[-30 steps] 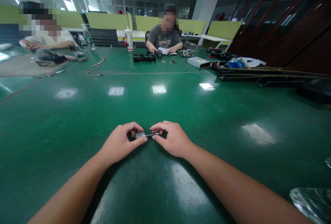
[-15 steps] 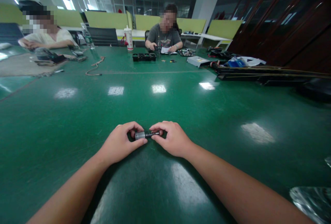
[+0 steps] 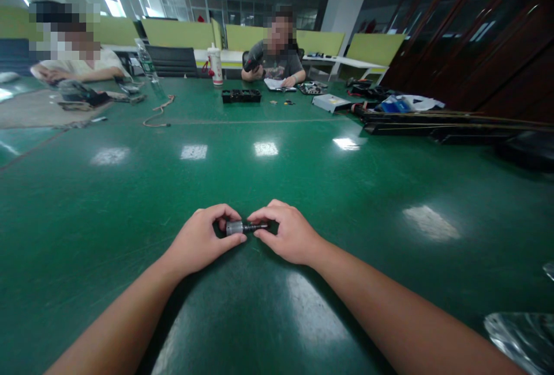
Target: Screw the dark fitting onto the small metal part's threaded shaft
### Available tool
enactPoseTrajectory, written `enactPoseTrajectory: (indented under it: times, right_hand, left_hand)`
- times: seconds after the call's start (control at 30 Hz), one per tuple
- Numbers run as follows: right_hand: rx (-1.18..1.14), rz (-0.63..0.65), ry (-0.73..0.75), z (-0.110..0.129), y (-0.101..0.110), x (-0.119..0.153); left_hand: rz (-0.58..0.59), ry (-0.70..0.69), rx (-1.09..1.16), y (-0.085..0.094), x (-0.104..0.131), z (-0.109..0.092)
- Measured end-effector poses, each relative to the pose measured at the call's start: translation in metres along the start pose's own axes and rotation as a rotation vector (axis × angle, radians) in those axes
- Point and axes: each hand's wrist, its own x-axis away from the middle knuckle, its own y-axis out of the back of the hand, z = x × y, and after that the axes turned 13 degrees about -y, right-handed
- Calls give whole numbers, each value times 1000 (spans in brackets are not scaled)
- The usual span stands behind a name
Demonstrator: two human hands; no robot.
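Note:
A small silver metal cylinder with a dark, ridged shaft (image 3: 236, 228) lies low over the green table, its shaft pointing right. My left hand (image 3: 203, 236) curls around the cylinder end, with thumb in front and fingers behind. Around the shaft's tip, my right hand (image 3: 289, 231) holds a loose C shape. Its thumb and fingertips are parted, and a gap shows between them and the shaft. The exact kind of the metal part is too small to tell.
Across the green table (image 3: 225, 173) sit two people, one holding a dark power tool (image 3: 253, 59) over papers. A black tray (image 3: 241, 96), a white tumbler (image 3: 215, 64) and a cord (image 3: 159, 112) stand farther off. Long black parts (image 3: 415, 123) lie right; clear plastic (image 3: 521, 334) lies near right.
My right fingers have loosened from the shaft and shifted slightly, exposing more of it. My left hand stays put. The person opposite has raised the dark tool.

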Motion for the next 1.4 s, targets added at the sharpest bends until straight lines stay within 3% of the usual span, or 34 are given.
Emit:
enactPoseTrajectory:
  times: [0.33,0.57,1.4]
  right_hand:
    - [-7,7,-7,-3,-2,0]
    - [57,33,65,-3,-1,-1]
    - [23,-27,21,-2,-3,-2]
  left_hand:
    - [12,-10,-27,0,0,2]
    - [5,-14,-31,-1,-1,1]
    - [19,10,-43,-1,1,2]
